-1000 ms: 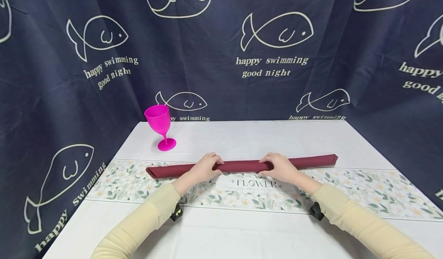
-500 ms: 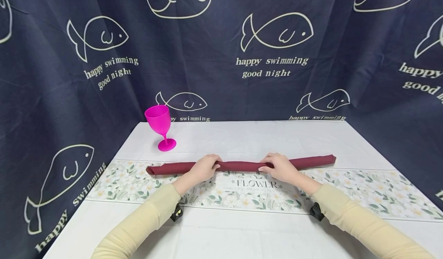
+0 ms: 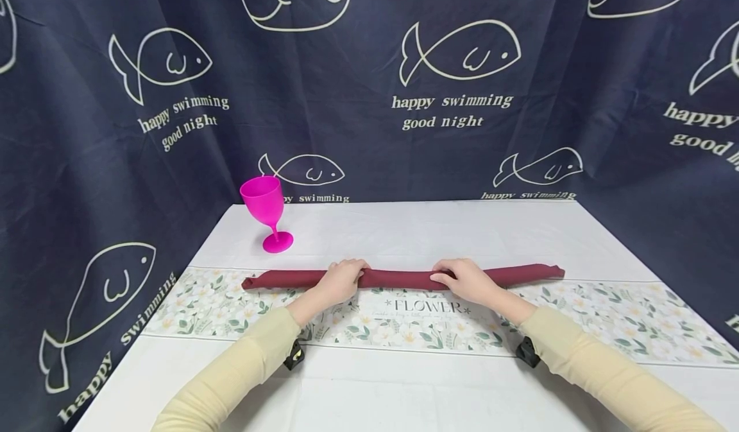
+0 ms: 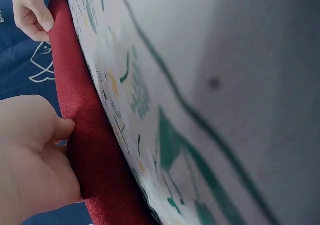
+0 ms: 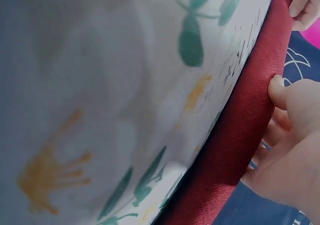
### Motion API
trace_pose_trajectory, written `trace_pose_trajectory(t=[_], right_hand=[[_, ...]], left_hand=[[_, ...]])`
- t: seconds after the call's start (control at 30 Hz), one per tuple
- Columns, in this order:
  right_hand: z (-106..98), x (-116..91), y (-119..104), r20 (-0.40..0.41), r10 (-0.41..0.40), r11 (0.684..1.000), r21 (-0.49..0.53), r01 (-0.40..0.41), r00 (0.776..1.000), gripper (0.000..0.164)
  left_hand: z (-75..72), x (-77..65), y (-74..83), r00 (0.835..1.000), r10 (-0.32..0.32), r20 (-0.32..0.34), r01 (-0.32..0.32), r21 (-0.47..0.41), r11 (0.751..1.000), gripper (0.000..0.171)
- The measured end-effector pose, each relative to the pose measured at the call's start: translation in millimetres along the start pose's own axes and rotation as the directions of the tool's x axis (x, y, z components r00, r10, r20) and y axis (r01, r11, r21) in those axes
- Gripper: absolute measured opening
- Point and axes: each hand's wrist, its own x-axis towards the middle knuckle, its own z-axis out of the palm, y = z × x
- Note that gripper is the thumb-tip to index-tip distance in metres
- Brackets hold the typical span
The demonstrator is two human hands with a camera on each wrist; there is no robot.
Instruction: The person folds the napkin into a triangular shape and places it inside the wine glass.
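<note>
A dark red cloth rolled into a long tube (image 3: 398,279) lies crosswise over the flowered band of the tablecloth. My left hand (image 3: 339,280) holds the roll left of its middle, thumb on the near side and fingers over the top. To the right of the middle, my right hand (image 3: 465,280) holds it the same way. The left wrist view shows the thumb pressed to the red cloth (image 4: 90,125), the fingertips hidden behind it. From the right wrist, the cloth (image 5: 245,100) appears pinched along its edge. Both ends of the roll stick out past the hands.
A bright pink goblet (image 3: 263,202) stands upright at the back left of the table, beyond the roll. The white tablecloth (image 3: 404,393) has a floral band printed "FLOWER". Dark blue curtains (image 3: 358,117) with fish drawings enclose the back and sides.
The roll has turned slightly under the fingers, and both of its ends look different, the right end now lying a little lower. The hands have stayed nearly in place; the goblet is unmoved.
</note>
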Motion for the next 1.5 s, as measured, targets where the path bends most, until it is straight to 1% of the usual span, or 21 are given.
trace_pose_trajectory(t=[0.2,0.47,0.73,1.03,1.27,1.5], right_hand=[[-0.2,0.5,-0.9,0.031,0.008,1.000,0.013,-0.008,0.999,0.015],[-0.5,1.5,-2.3,0.036,0.003,1.000,0.006,-0.003,0.999,0.014],[-0.1,2.0,-4.2,0.045,0.044,0.999,0.019,-0.045,0.998,0.013],[0.3,2.1,-1.3,0.057,0.052,0.999,0.010,-0.053,0.997,0.016],[-0.2,3.5,-2.8,0.129,0.019,1.000,-0.008,-0.018,0.991,0.019],[-5.0,8.6,-6.3,0.190,0.015,0.999,0.033,-0.022,0.982,0.020]], left_hand=[[0.5,1.0,-1.1,0.998,-0.026,0.051,0.026,-0.011,1.000,0.025],[2.3,2.9,-2.6,0.995,-0.056,0.082,0.058,-0.022,0.998,0.026],[1.8,3.0,-2.6,0.993,-0.070,0.093,0.071,-0.011,0.997,0.029],[0.9,-2.0,-2.9,0.992,-0.061,0.114,0.063,-0.007,0.998,0.030],[0.9,-2.7,-4.0,0.989,-0.061,0.131,0.067,-0.039,0.997,0.034],[1.8,-1.0,-3.9,0.984,-0.100,0.147,0.110,-0.064,0.992,0.038]])
